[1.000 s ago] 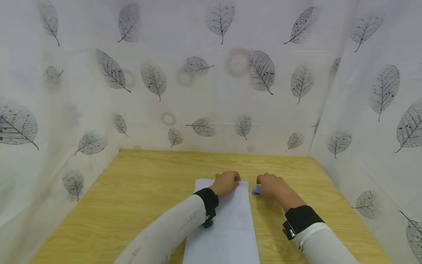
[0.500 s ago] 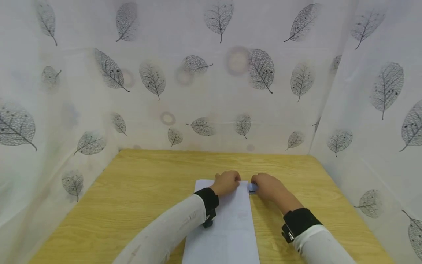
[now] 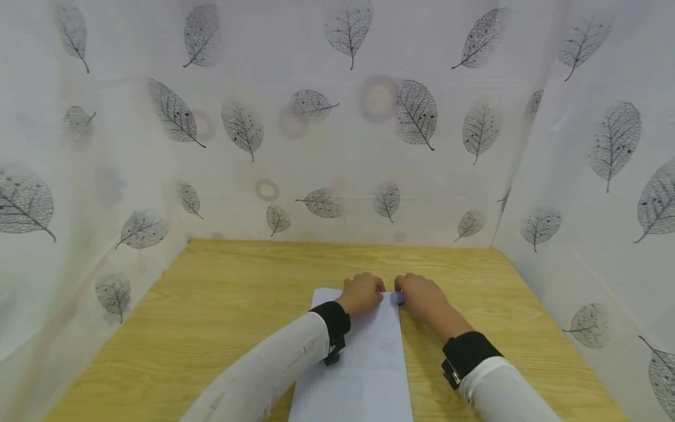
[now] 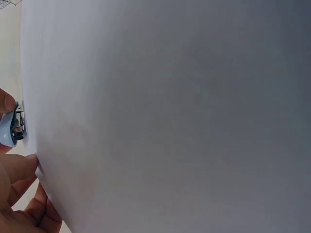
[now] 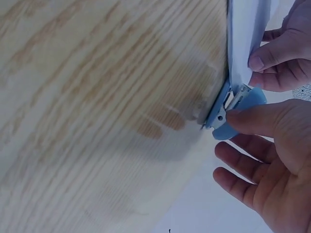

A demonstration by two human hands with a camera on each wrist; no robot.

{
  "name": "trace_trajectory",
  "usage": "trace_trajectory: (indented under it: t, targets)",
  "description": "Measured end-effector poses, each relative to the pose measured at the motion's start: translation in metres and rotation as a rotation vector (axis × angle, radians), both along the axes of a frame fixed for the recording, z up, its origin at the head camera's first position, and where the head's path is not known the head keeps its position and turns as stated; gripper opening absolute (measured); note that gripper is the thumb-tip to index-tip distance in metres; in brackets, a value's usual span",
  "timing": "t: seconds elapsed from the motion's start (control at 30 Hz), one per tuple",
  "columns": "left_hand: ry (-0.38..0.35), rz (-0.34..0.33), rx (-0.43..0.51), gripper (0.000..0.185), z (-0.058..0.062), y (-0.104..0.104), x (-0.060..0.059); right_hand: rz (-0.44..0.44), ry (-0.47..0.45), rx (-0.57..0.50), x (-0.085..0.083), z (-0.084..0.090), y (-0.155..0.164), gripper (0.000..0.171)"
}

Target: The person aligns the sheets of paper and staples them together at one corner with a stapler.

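Sheets of white paper [image 3: 358,369] lie lengthwise before me, seemingly a thin stack. At their far edge my left hand [image 3: 361,293] pinches the paper between thumb and fingers, lifting that edge slightly in the right wrist view. My right hand [image 3: 422,298] holds a small light-blue stapler [image 5: 249,101], its thumb on the blue top. The stapler's mouth is around the paper's far right corner, beside the left fingertips. In the left wrist view the stapler [image 4: 7,130] shows at the left, against the paper's edge. Whether a staple is in the paper cannot be seen.
The wood-grain table [image 3: 237,293] carries the paper near its middle. A pale curtain [image 3: 327,158] with leaf prints hangs behind the table and along both sides. Each wrist wears a black strap with a small camera.
My right hand has moved left with the stapler, from beside the paper onto its far right corner. The left hand keeps its pinch on the far edge.
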State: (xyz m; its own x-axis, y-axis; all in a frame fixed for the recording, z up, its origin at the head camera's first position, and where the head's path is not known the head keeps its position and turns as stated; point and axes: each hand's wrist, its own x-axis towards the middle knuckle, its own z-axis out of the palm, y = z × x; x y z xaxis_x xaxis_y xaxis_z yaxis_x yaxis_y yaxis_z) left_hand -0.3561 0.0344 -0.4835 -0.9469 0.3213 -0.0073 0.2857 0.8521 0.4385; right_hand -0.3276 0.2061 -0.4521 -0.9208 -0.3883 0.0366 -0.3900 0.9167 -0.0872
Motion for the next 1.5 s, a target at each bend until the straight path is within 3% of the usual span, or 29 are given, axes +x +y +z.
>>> trace_trajectory:
  t: [0.13, 0.4, 0.67, 0.83, 0.93, 1.17, 1.33, 1.5]
  targets:
    - [0.002, 0.000, -0.003, 0.015, 0.002, -0.002, 0.002, 0.023, 0.059, 0.037, -0.003, -0.004, -0.001, 0.017]
    - [0.002, 0.005, -0.042, 0.019, 0.005, -0.005, 0.008, 0.055, 0.056, 0.012, -0.007, -0.008, -0.006, 0.021]
    - [0.021, 0.008, -0.054, 0.018, 0.001, -0.008, 0.005, 0.035, 0.046, 0.007, -0.007, 0.002, -0.011, 0.030]
    - [0.039, -0.001, -0.059, 0.018, 0.005, -0.013, 0.008, -0.003, 0.049, -0.089, -0.019, 0.011, -0.020, 0.034]
    - [0.053, -0.016, -0.089, 0.019, 0.006, -0.014, 0.009, -0.001, 0.045, -0.166, -0.029, 0.006, -0.026, 0.041]
    - [0.034, -0.049, -0.115, 0.022, 0.009, -0.016, 0.011, -0.017, 0.034, -0.232, -0.039, -0.021, -0.035, 0.055]
    - [0.021, -0.068, -0.179, 0.026, 0.022, -0.036, 0.015, -0.067, -0.010, -0.241, -0.040, -0.034, -0.036, 0.060]
    - [-0.005, -0.095, -0.207, 0.034, 0.043, -0.070, 0.029, -0.113, -0.072, -0.188, -0.032, -0.036, -0.038, 0.067]
